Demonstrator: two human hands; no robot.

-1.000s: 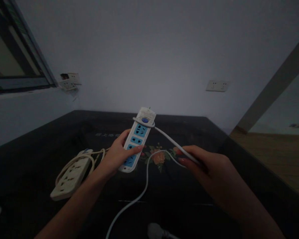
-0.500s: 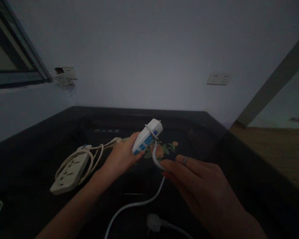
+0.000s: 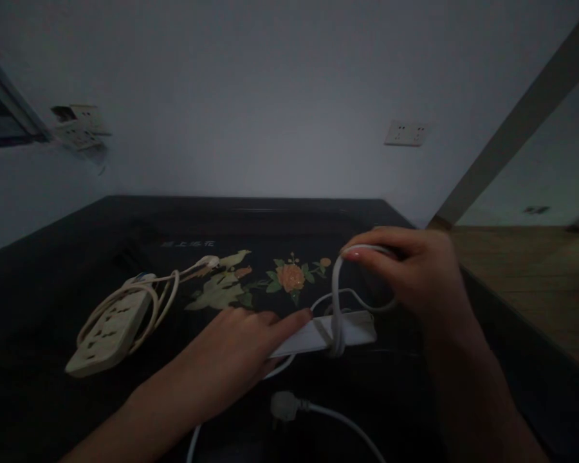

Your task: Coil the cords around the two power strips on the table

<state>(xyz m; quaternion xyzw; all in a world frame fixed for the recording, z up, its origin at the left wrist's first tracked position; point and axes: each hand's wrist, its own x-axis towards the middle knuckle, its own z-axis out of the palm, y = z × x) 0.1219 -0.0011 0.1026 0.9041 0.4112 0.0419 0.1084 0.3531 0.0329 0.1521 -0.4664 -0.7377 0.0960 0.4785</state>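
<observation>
My left hand (image 3: 241, 344) grips the power strip (image 3: 359, 328), my right hand (image 3: 417, 267) pinches the cord (image 3: 336, 283); slack could loosen its loops (image 3: 338, 345).

A white power strip (image 3: 359, 328) is gripped by the left hand (image 3: 238, 344); a cord (image 3: 336, 292) looped around it is pinched by the right hand (image 3: 422, 270). On the dark table (image 3: 251, 222), a second strip (image 3: 109, 331) is seen at eight o'clock, a plug (image 3: 284, 406) at six.

The left hand (image 3: 238, 344) covers one end of the white power strip (image 3: 318, 335). The plug cord (image 3: 343, 420) leaves frame at five o'clock, the window (image 3: 2, 122) at ten; nine o'clock's lettering (image 3: 188, 244) is illegibly small.
</observation>
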